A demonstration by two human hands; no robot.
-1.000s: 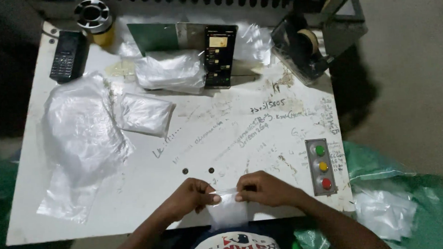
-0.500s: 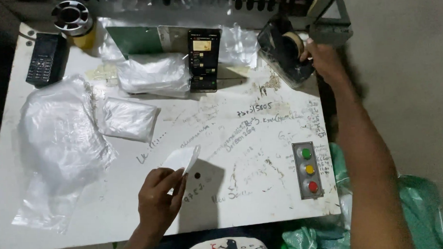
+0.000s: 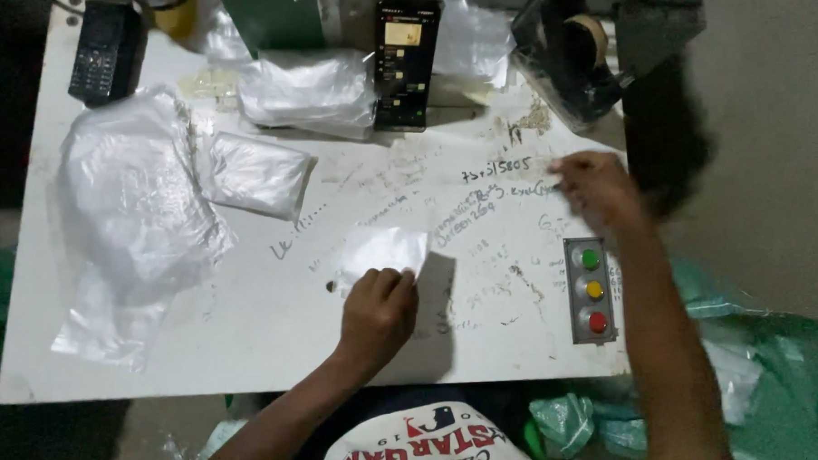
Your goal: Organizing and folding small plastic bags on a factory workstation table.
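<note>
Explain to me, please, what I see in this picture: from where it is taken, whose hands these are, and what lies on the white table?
The picture comes from a camera worn on a person's head, looking down at a white table with scribbles on it. Both hands belong to that person.

The left hand holds up a small clear plastic bag just over the table. The right hand is blurred, over the table's right side; I cannot tell whether it holds anything.

On the table lie a large heap of clear plastic bags, a smaller flat packet of bags beside it, and another bundle of bags further back. At the far edge are a dark phone, a black control box with a small screen and a tape dispenser. On the right sits a grey panel with green, yellow and red buttons.
</note>
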